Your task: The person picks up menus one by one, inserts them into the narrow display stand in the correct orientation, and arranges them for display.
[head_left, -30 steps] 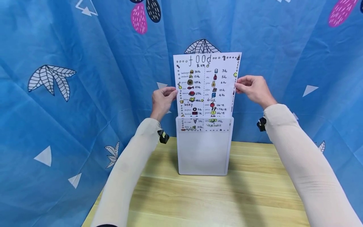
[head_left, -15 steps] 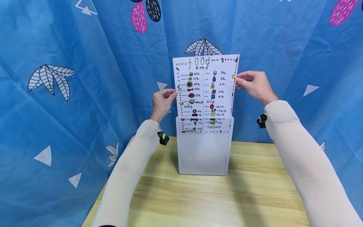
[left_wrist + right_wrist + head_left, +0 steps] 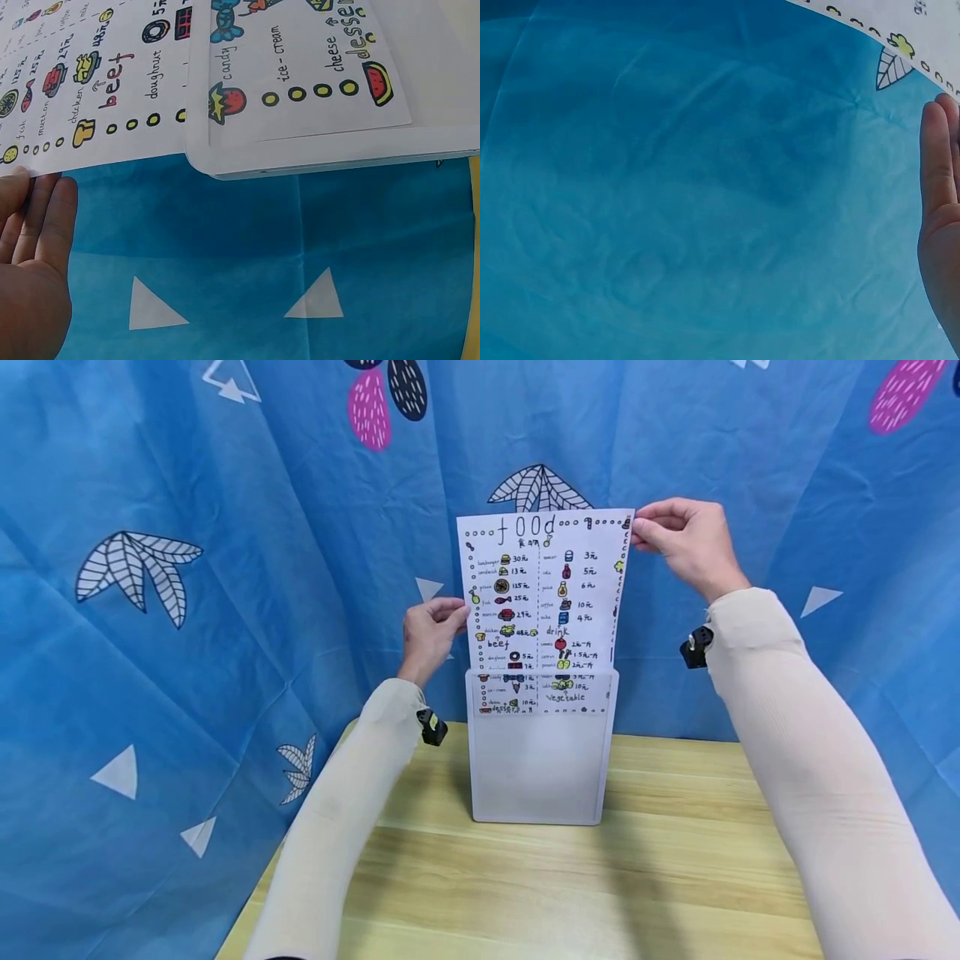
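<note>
A white paper menu (image 3: pixel 547 593) with hand-drawn food pictures and prices stands upright, headed "food". Its lower end sits inside a clear plastic sleeve (image 3: pixel 537 768) with a pale rim, which stands on the table. My left hand (image 3: pixel 431 635) pinches the menu's left edge around mid-height. Up near the top right corner, my right hand (image 3: pixel 693 543) pinches the other edge between thumb and fingers. In the left wrist view, the menu's dessert part (image 3: pixel 300 75) shows through the sleeve. Only a strip of the menu (image 3: pixel 922 37) appears in the right wrist view.
A light wood table (image 3: pixel 540 885) lies beneath the sleeve. Blue patterned curtain (image 3: pixel 300 527) hangs close behind and along the left side. Small black cameras (image 3: pixel 432 727) are worn on both wrists.
The menu has slid a little lower into the sleeve. My right hand has shifted up along the right edge to near the top corner. The left hand has dropped slightly.
</note>
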A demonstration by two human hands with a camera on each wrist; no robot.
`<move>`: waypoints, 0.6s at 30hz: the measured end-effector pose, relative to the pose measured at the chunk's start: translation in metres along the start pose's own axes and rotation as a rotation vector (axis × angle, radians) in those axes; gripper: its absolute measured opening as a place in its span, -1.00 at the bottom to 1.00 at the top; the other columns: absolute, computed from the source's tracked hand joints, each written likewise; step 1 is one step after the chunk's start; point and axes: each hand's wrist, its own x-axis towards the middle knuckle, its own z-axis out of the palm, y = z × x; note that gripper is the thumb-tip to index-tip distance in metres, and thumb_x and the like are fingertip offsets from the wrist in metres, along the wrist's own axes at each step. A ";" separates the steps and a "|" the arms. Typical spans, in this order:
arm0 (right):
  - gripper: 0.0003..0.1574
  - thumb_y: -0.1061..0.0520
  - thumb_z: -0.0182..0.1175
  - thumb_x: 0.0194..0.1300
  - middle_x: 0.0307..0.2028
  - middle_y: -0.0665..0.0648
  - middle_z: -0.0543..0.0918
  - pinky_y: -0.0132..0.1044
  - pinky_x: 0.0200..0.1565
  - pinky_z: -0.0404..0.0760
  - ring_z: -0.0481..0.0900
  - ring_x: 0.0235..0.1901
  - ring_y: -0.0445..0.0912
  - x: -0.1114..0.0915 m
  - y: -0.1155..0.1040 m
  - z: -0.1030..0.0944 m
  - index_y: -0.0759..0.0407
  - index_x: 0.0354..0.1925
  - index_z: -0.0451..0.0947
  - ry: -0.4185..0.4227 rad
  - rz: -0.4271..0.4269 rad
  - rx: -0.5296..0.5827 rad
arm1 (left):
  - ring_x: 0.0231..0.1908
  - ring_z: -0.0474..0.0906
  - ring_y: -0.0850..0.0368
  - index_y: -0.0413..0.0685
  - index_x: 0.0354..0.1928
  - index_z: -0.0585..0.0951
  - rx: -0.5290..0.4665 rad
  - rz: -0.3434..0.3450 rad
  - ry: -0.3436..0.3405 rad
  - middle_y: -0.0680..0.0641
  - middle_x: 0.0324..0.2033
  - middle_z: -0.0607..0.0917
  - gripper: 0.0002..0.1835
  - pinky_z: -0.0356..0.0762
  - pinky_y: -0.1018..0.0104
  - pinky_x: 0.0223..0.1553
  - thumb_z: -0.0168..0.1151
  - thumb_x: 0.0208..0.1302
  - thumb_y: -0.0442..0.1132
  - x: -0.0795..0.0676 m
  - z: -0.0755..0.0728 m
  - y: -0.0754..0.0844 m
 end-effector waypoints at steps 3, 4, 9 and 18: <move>-0.69 0.16 0.33 0.31 -0.31 -0.04 0.73 -0.49 -0.18 0.66 0.72 -0.29 -0.17 -0.001 -0.001 0.002 0.31 -0.02 0.64 0.008 -0.001 -0.022 | -0.14 0.74 0.00 -0.22 -0.04 0.72 0.004 0.005 -0.002 -0.18 -0.12 0.75 -0.78 0.66 0.30 -0.03 0.31 0.36 -0.27 0.000 0.000 0.000; -0.69 0.16 0.33 0.31 -0.30 -0.03 0.74 -0.49 -0.19 0.66 0.72 -0.30 -0.17 -0.001 0.000 0.002 0.30 -0.03 0.65 0.009 -0.004 -0.031 | -0.14 0.73 0.00 -0.22 -0.04 0.72 0.002 0.002 -0.004 -0.17 -0.12 0.75 -0.78 0.66 0.30 -0.03 0.31 0.36 -0.27 0.000 0.000 -0.001; -0.74 0.17 0.33 0.32 -0.30 0.00 0.75 -0.48 -0.19 0.67 0.72 -0.31 -0.18 -0.001 0.001 0.004 0.28 -0.07 0.65 0.004 -0.008 -0.050 | -0.15 0.73 0.02 -0.22 -0.04 0.72 0.014 -0.008 -0.010 -0.17 -0.14 0.75 -0.78 0.66 0.30 -0.03 0.31 0.36 -0.26 0.000 0.000 -0.002; -0.76 0.16 0.31 0.35 -0.32 -0.04 0.71 -0.47 -0.17 0.67 0.71 -0.31 -0.20 -0.003 0.005 0.005 0.27 -0.07 0.64 0.002 -0.011 -0.076 | -0.11 0.72 -0.05 -0.22 -0.03 0.72 0.013 -0.005 -0.020 -0.18 -0.14 0.74 -0.78 0.65 0.28 -0.01 0.30 0.36 -0.27 -0.002 -0.001 -0.004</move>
